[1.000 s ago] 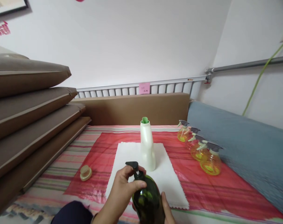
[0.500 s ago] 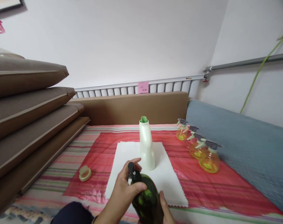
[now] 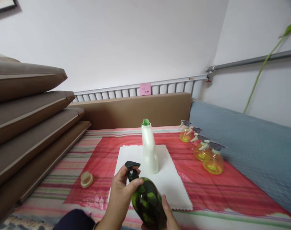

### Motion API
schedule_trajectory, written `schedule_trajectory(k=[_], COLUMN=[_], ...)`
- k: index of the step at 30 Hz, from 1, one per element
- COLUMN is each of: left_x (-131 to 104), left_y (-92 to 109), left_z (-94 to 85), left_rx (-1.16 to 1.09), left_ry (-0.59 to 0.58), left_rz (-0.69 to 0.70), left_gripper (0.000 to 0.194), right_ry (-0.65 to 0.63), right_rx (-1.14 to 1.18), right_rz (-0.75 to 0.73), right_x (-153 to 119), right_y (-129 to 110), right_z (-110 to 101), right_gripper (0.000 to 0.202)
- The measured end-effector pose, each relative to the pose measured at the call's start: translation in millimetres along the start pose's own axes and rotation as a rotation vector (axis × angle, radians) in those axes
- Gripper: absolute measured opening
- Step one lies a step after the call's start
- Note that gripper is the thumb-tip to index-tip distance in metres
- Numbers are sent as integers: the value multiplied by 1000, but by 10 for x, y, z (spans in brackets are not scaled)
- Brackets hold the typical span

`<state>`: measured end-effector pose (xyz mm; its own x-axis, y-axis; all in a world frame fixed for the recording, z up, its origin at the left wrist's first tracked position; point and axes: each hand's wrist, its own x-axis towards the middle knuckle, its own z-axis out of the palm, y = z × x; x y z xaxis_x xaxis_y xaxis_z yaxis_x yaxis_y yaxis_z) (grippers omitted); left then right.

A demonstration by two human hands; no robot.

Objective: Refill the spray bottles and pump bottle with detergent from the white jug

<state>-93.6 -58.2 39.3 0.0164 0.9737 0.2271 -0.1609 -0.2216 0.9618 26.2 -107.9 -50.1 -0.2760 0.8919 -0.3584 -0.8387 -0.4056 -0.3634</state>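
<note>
A dark green bottle (image 3: 149,201) with a black pump head (image 3: 132,169) is tilted to the left, low in the middle of the view. My left hand (image 3: 125,190) has its fingers and thumb around the pump collar. The bottle's lower body is held by my right hand (image 3: 169,214), partly cut off by the bottom edge. Behind them, an upright pale, capless jug (image 3: 150,150) with a green spout stands on a white cloth (image 3: 171,182). A cream cap (image 3: 86,179) lies on the red sheet to the left.
Several clear spray bottles with yellow or pink bases, the nearest (image 3: 214,163), stand in a row at right. Brown cushions (image 3: 35,118) are stacked at left. A brown panel (image 3: 136,110) and a radiator close off the back; a blue-grey surface (image 3: 243,143) slopes at right.
The pump nozzle has turned from pointing toward me to pointing right. My left hand has shifted slightly left with the pump head, and the view has moved a little.
</note>
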Motion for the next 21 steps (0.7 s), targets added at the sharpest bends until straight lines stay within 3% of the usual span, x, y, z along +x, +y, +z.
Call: schedule_trajectory(k=[8, 14, 19, 21], left_x=[115, 90, 297, 438], left_y=[197, 276, 554, 554], left_z=[-52, -14, -328, -415], left_rx=[-399, -401, -407, -396], left_ry=[104, 65, 327, 356], left_rz=[101, 0, 313, 325], left_gripper=[15, 13, 9, 9], right_ry=[-30, -29, -26, -21], right_rx=[15, 14, 45, 71], right_rz=[85, 78, 65, 27], right_x=[-7, 8, 44, 51], right_y=[-45, -47, -118, -168], right_z=[12, -36, -257, -372], right_gripper=[57, 54, 63, 61])
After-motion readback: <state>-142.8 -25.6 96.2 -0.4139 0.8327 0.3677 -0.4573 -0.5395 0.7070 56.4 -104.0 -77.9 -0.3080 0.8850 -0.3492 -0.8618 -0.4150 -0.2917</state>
